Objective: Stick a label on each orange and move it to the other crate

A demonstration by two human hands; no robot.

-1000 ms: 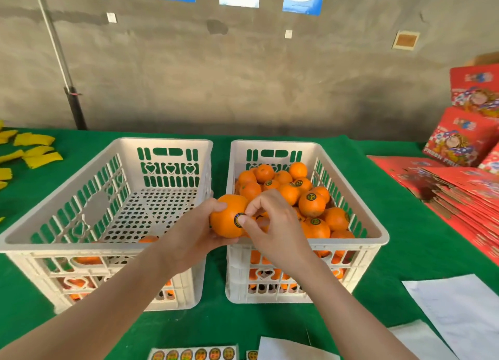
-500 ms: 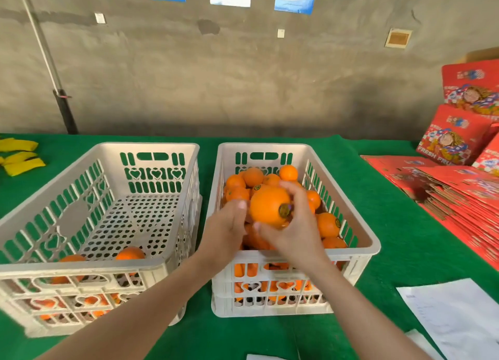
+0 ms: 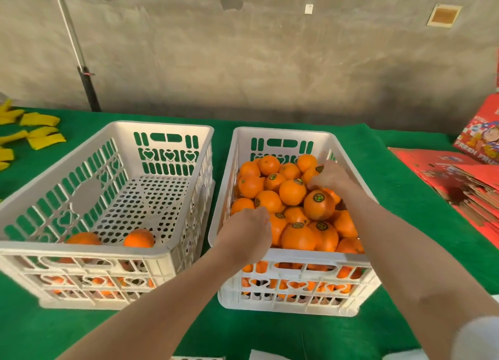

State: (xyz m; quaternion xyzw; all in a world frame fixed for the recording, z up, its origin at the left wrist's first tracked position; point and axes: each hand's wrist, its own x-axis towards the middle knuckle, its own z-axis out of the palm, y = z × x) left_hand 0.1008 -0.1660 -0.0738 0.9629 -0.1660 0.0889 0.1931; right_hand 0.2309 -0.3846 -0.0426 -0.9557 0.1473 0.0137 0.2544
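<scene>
Right hand lies fingers-down among oranges at far right of the full right crate; grip cannot be told. Left hand, fingers tucked under and hidden, sits over the near-left pile. Labelled orange lies beside the right wrist. Left crate holds a few.

Left hand and right hand, both bare, on bare forearms uncovered from the wrists back toward the lower edge of the view. Far back up the arm from the right hand's grip, a rounded edge of plain white sleeve, soft and blurred in the corner. Behind the left hand's grip, bare arm only, right to the frame's edge.
</scene>
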